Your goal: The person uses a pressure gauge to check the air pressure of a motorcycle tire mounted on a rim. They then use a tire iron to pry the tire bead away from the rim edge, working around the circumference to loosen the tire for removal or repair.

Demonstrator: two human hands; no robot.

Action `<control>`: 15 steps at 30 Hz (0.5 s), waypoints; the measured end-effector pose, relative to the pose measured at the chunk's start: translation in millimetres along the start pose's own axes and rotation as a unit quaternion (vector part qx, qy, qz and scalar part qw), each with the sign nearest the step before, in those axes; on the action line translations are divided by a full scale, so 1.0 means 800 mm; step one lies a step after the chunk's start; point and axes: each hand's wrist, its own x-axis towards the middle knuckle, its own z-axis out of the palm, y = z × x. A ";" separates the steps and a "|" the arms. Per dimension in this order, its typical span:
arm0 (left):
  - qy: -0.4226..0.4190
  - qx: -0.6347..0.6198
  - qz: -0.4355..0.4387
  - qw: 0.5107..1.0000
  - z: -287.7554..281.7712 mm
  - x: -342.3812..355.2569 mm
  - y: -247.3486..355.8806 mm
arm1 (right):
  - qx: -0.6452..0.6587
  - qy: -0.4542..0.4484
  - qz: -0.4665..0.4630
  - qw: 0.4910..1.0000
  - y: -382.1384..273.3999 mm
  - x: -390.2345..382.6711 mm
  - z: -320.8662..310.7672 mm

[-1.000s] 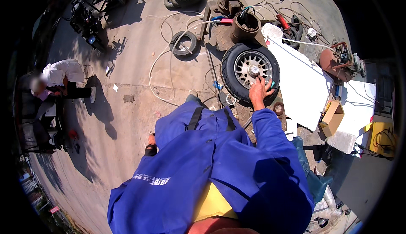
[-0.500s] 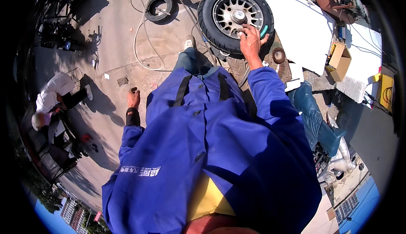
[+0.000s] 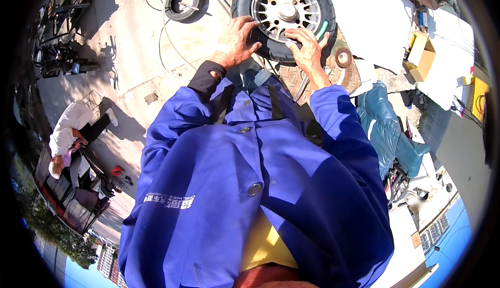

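A wheel (image 3: 287, 12) with a black tyre and a silver multi-spoke rim lies face up in front of me, a green label on its sidewall. My left hand (image 3: 237, 43) reaches the tyre's near left side, thumb and fingers apart, fingertips on or just over the sidewall. At the near right, my right hand (image 3: 308, 51) rests its fingers over the sidewall close to the rim, thumb spread toward the label. Neither hand is wrapped round anything. The wheel's underside and its support are hidden.
A small loose tyre (image 3: 183, 2) lies on the ground at far left, beside a thin hose. To the right are a white board (image 3: 364, 22), a cardboard box (image 3: 421, 58) and a roundish brownish part (image 3: 343, 57). A person in white (image 3: 73, 124) bends over a vehicle at left.
My left hand has come up from beside my body to the wheel's left side. My right hand stays at the near right of the tyre, its fingers slightly shifted.
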 end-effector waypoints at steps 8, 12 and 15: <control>-0.149 0.100 0.027 0.983 0.081 0.041 0.035 | 0.028 0.056 0.046 0.997 -0.004 0.002 0.004; -0.153 0.106 0.041 0.982 0.081 0.047 0.035 | 0.051 0.174 0.049 0.982 -0.012 -0.023 0.015; -0.148 0.105 0.042 0.982 0.079 0.046 0.037 | 0.113 0.225 0.114 0.961 -0.038 -0.078 0.002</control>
